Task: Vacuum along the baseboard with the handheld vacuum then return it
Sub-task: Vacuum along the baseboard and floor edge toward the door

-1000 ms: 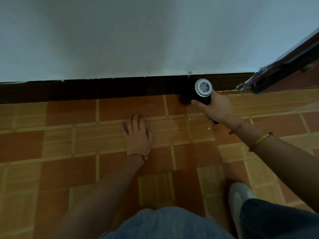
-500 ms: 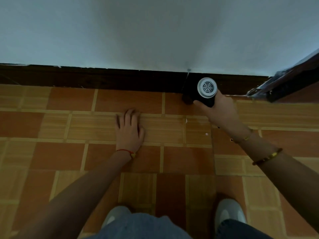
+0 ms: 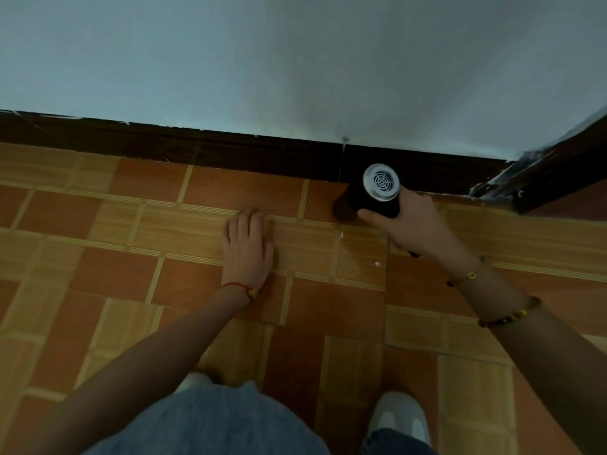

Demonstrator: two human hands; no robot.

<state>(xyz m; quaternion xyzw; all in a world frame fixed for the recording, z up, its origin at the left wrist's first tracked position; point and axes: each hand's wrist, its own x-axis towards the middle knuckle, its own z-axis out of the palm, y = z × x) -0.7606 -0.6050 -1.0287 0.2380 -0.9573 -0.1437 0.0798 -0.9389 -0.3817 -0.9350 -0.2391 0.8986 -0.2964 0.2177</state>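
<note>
**Vacuum nose at the baseboard, run lies to your left**

Nearest you, your knees in blue denim and one pale shoe [image 3: 399,418] sit over the orange-and-tan patterned tile floor [image 3: 108,267]. Ahead of them your left hand [image 3: 247,246] lies flat on the tiles, fingers straight and holding nothing, propping you up.

Further out and to the right, your right hand [image 3: 409,223] is wrapped round the grip of the black handheld vacuum with the round silver vented end cap [image 3: 381,182]. The vented cap faces up toward you; the dark body runs from your hand down and leftward, so its long axis tilts toward the floor, nose to the left. The nose seems to meet the floor just at the foot of the dark brown wooden baseboard [image 3: 230,152], though shadow hides the exact contact.

Beyond is the pale grey-blue wall [image 3: 295,60], and a dark door frame [image 3: 551,178] closes the right end. The unswept baseboard therefore stretches to the left, past your propping hand, so you will likely draw the vacuum leftward, parallel to the board.
</note>
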